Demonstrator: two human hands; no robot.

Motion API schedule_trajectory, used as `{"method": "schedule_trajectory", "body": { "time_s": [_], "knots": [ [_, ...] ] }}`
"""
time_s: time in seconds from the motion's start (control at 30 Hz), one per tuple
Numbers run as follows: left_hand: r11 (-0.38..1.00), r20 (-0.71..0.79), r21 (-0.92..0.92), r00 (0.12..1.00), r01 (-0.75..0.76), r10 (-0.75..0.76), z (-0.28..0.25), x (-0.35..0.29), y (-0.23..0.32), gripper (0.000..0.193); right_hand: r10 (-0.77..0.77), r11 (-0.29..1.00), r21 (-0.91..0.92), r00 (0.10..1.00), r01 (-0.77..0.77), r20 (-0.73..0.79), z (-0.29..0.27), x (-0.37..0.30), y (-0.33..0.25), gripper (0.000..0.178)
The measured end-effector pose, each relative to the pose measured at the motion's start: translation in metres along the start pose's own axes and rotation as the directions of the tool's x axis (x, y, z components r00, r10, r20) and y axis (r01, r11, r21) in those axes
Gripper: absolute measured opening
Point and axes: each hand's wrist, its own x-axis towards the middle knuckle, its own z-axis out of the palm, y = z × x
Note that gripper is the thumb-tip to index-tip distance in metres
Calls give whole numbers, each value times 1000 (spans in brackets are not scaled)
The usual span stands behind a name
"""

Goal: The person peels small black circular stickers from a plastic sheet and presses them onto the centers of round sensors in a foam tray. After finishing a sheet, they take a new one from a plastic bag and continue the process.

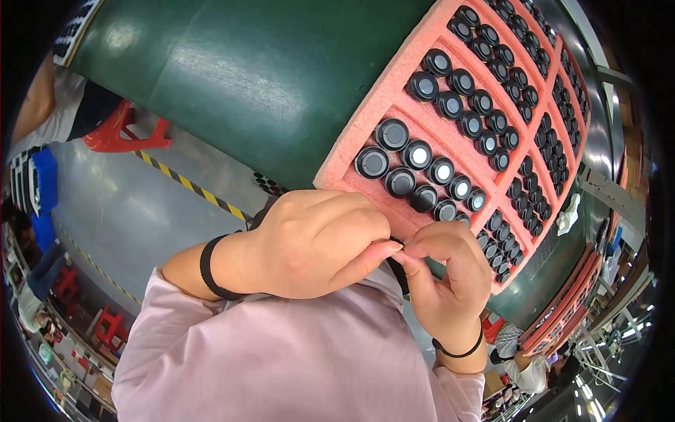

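We see a small black piece (396,243) between the fingertips of the two hands, in front of the wearer's body and close to the near edge of the tray. The left hand (302,243) is pinched on it, with the thumb against the bent forefinger, and the right hand (450,274) also pinches it with thumb and forefinger. The fingers cover most of this piece, so we cannot tell its full shape. On the wrists we notice a left wristband (206,267) and a right wristband (458,354), both dark. The wearer has a pale pink shirt (281,359).

Just beyond the hands we find a pink foam tray (362,121), divided into compartments, in which round black parts (372,162) stand in rows; several have a lighter, shiny disc on top. The tray lies on a green table (232,63). Farther to the left, we see a red stool (133,137) near another person's arm (40,98), a striped yellow and black line (179,179) on the grey floor (105,193), and a blue crate (46,179).
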Motion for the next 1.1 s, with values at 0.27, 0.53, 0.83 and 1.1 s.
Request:
{"method": "schedule_trajectory", "body": {
  "time_s": [0.27, 0.53, 0.83, 1.1],
  "knots": [
    [995, -37, -5, 995, 96, -96, -1, 3, -1, 13, -150, 958, -224, 978, 181, 146, -15, 11, -6, 23],
    [979, 54, 192, 997, -61, 52, 2, 11, -5, 18, -24, 990, -134, 988, 44, 151, -31, 50, 10, 16],
    [906, 148, 388, 982, -166, 116, 17, 7, -13, 21, 309, 950, -94, 938, -297, 159, -18, 69, 26, 9],
    [909, 102, 394, 990, -132, 100, 22, 11, -14, 13, 299, 949, -150, 942, -277, 153, -13, 70, 32, 5]
  ]
}}
